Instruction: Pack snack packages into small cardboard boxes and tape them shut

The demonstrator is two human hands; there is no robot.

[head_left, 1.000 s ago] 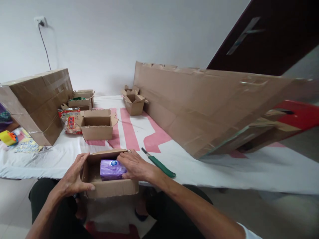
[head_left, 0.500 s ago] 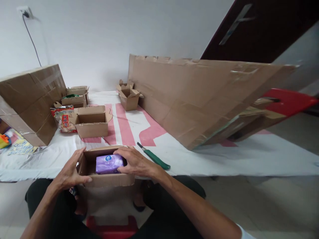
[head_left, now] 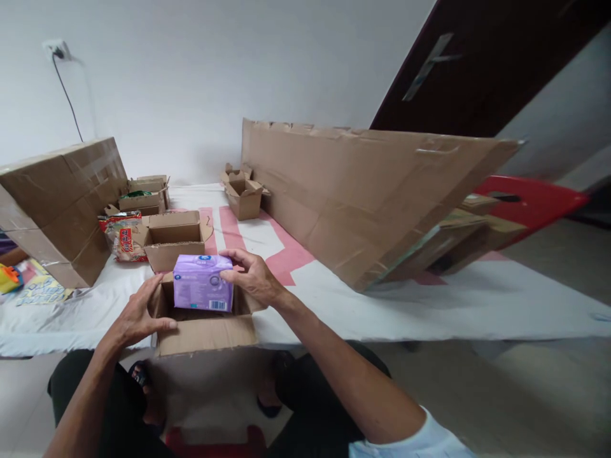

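The left hand [head_left: 136, 318] grips the box [head_left: 205, 336], seemingly to steady it, while the right hand [head_left: 255, 278] clasps the pack [head_left: 200, 286] by one end.

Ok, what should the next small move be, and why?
Probably lift the pack clear of the box: half a second ago it lay inside, and now the right hand holds it raised by its right end, over the opening, while the left hand grips the box's left end.
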